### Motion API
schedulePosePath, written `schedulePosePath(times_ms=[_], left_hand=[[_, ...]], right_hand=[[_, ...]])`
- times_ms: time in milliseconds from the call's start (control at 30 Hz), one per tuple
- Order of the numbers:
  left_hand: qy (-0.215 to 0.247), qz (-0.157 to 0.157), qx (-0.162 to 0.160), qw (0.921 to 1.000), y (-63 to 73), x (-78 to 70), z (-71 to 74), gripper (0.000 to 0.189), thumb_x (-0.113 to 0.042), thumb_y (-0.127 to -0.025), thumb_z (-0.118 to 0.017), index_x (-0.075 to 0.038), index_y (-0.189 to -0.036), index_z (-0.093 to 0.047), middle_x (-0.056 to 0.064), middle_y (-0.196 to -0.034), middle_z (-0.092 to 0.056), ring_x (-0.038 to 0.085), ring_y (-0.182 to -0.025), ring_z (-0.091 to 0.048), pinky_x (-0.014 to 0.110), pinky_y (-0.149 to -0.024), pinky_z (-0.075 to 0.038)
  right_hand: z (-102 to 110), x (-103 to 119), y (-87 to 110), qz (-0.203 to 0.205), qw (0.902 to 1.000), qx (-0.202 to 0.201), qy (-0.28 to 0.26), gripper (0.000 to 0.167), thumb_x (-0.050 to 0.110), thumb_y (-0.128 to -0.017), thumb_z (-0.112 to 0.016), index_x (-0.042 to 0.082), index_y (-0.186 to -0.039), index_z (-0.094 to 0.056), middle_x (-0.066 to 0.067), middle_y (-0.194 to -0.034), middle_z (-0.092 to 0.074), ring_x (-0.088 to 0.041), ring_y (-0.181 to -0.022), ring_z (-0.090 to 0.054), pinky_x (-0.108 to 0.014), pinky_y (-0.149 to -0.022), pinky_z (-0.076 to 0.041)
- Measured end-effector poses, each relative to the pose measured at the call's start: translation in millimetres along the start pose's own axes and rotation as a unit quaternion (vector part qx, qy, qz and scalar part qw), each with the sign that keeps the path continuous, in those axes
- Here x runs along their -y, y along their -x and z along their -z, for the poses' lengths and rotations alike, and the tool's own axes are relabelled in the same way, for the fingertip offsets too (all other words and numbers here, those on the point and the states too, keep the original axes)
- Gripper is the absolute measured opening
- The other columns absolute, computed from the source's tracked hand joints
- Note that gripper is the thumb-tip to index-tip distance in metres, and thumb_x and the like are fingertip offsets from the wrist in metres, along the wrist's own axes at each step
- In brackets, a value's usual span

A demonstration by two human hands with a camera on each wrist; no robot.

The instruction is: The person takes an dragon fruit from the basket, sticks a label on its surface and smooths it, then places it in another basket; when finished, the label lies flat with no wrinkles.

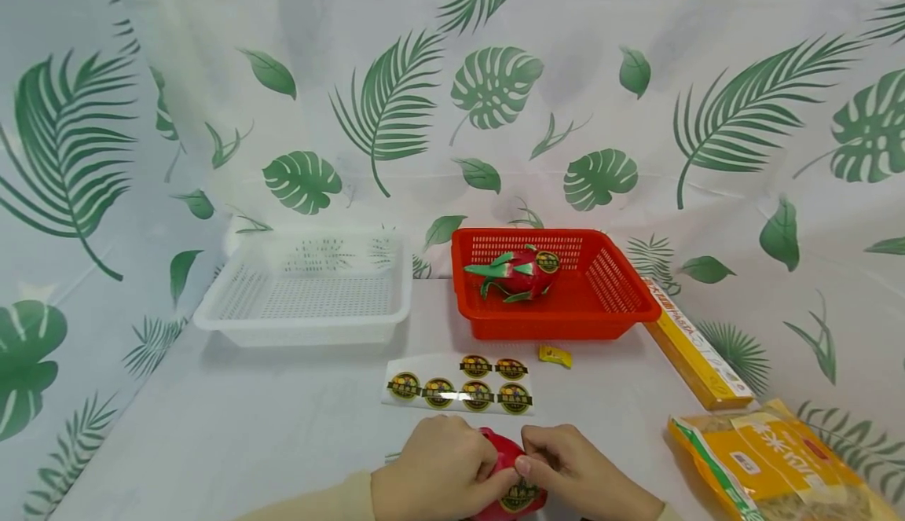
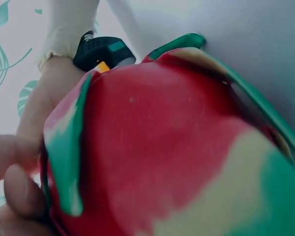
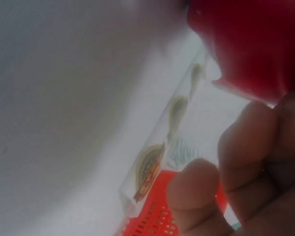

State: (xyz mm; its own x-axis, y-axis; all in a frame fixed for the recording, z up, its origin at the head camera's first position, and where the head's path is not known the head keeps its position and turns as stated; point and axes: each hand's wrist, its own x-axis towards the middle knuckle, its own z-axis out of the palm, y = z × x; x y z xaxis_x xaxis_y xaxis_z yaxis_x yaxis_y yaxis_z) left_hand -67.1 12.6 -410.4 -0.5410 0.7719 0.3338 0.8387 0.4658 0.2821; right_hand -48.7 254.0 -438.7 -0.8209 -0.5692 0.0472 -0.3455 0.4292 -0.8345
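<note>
A red dragon fruit (image 1: 503, 446) with green-tipped scales lies between both hands at the table's near edge. My left hand (image 1: 441, 466) holds it from the left, fingers curled. From the right, my right hand (image 1: 580, 470) grips it with bent fingers. Both thumbs press beside a round dark-and-gold sticker (image 1: 522, 496) on the fruit. The dragon fruit (image 2: 152, 142) fills most of the left wrist view; in the right wrist view its red skin (image 3: 255, 49) meets the fingertips. Just beyond the hands lies a white sheet (image 1: 441, 364) bearing several matching stickers.
A second dragon fruit (image 1: 516, 276), with a sticker on it, lies in the red basket (image 1: 551, 328). To its left stands a white basket (image 1: 300, 323). A yellow wrapped candy (image 1: 555, 356) lies before the red basket. On the right are a pasta box (image 1: 696, 356) and a yellow bag (image 1: 792, 466).
</note>
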Motion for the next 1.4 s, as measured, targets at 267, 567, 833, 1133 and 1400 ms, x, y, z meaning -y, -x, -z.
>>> schedulePosePath(times_ms=[267, 567, 833, 1133, 1400], left_hand=[[-0.012, 0.021, 0.003, 0.9997, -1.6, -2.7, -2.2, 0.057, -0.043, -0.100, -0.063, -0.026, -0.050, -0.042, -0.017, -0.045, -0.027, -0.006, -0.041, -0.025, 0.016, -0.037, -0.018], [-0.021, 0.033, 0.015, 0.9991, -0.8, -5.2, -1.1, 0.057, -0.045, -0.100, -0.062, -0.026, -0.051, -0.041, -0.018, -0.047, -0.028, -0.005, -0.043, -0.026, 0.015, -0.037, -0.019], [-0.018, 0.032, 0.000, 0.9993, 0.5, -6.7, -3.4, 0.057, -0.042, -0.099, -0.064, -0.026, -0.050, -0.039, -0.018, -0.045, -0.026, -0.006, -0.040, -0.024, 0.016, -0.036, -0.017], [-0.014, 0.017, 0.023, 0.9995, 1.5, -3.8, -4.5, 0.054, -0.053, -0.097, -0.065, -0.026, -0.055, -0.044, -0.019, -0.046, -0.032, -0.007, -0.044, -0.029, 0.013, -0.040, -0.023], [0.071, -0.019, 0.028, 0.9969, 7.4, 15.2, 0.1, 0.044, -0.048, -0.090, -0.078, -0.025, -0.067, -0.049, -0.019, -0.061, -0.042, -0.011, -0.060, -0.037, 0.006, -0.052, -0.028]], right_hand=[[-1.6, 1.6, 1.0, -0.010, 0.9999, 0.006, -0.010, 0.028, 0.017, -0.110, -0.051, 0.011, -0.082, -0.054, 0.006, -0.063, -0.039, 0.009, -0.061, -0.042, -0.019, -0.048, -0.033], [3.2, -2.9, 11.2, -0.008, 0.9999, 0.008, 0.001, 0.017, 0.018, -0.107, -0.058, 0.014, -0.090, -0.060, 0.006, -0.072, -0.054, 0.008, -0.072, -0.052, -0.018, -0.056, -0.045], [4.1, -6.7, 19.7, -0.073, 0.9957, 0.039, -0.042, 0.016, 0.023, -0.100, -0.066, 0.012, -0.094, -0.056, 0.012, -0.079, -0.054, 0.002, -0.076, -0.056, -0.021, -0.062, -0.047], [1.8, -9.3, 21.2, -0.083, 0.9921, 0.061, -0.072, 0.020, 0.027, -0.104, -0.064, 0.010, -0.098, -0.054, 0.008, -0.081, -0.053, 0.002, -0.081, -0.056, -0.016, -0.061, -0.044], [5.0, -10.6, 22.7, -0.086, 0.9885, 0.076, -0.099, 0.019, 0.024, -0.104, -0.064, 0.009, -0.101, -0.055, 0.004, -0.086, -0.057, 0.000, -0.084, -0.058, -0.020, -0.067, -0.046]])
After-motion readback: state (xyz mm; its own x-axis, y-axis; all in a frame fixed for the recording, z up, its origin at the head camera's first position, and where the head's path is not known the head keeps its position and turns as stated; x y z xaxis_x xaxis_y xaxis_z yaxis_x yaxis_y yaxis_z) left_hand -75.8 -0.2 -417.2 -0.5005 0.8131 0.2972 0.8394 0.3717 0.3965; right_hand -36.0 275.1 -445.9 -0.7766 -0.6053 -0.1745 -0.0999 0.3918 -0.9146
